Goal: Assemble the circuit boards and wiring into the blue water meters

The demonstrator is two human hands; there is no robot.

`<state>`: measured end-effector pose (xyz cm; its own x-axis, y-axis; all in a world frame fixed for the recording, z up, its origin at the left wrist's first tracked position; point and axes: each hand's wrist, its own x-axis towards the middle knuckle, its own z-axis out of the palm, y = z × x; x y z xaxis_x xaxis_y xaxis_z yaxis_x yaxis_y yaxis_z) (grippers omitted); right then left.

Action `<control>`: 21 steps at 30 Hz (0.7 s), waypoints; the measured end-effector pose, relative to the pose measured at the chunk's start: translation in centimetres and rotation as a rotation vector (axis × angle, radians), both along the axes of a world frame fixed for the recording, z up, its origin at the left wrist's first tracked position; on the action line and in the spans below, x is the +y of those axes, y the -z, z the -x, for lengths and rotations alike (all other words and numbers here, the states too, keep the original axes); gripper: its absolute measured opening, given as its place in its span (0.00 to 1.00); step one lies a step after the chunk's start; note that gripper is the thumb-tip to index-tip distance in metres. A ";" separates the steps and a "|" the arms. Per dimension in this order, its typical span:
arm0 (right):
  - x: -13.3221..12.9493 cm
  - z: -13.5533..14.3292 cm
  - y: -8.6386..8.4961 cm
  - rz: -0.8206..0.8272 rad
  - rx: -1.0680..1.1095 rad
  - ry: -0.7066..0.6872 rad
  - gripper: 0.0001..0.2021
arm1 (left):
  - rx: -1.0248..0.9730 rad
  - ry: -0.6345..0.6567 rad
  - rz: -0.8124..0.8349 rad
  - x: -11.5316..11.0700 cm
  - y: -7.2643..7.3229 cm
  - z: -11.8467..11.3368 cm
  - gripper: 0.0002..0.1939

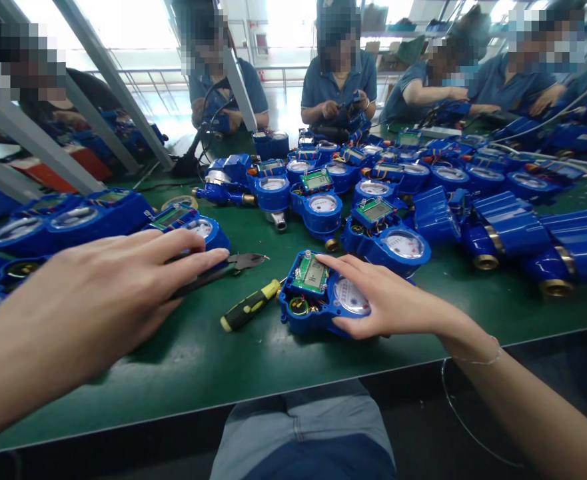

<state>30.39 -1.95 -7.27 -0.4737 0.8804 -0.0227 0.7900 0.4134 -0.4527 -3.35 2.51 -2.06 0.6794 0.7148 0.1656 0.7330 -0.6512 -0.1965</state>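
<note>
My right hand grips the right side of a blue meter near the table's front edge, thumb below the round dial and fingers above it. The meter's cover is off, showing a green board with a small display. My left hand reaches over the pliers, fingers stretched forward; its fingertips are over the handles, and whether they touch cannot be made out. Between the hands lies a screwdriver with a black and yellow handle, its tip beside the held meter.
Many blue meters cover the back and right of the green table. Other meters stand at the left, near grey metal posts. A tape roll lies behind the pliers. Several people work across the table.
</note>
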 end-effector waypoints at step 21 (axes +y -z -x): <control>2.7 -1.6 0.6 0.111 0.121 -0.010 0.38 | -0.806 -0.287 0.580 0.3 8.7 -2.8 0.27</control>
<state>31.97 0.79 -7.88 -0.4879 0.8707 -0.0619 0.7228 0.3633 -0.5878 -0.59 2.83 -10.72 0.3111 0.9475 0.0742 0.6505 -0.2692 0.7102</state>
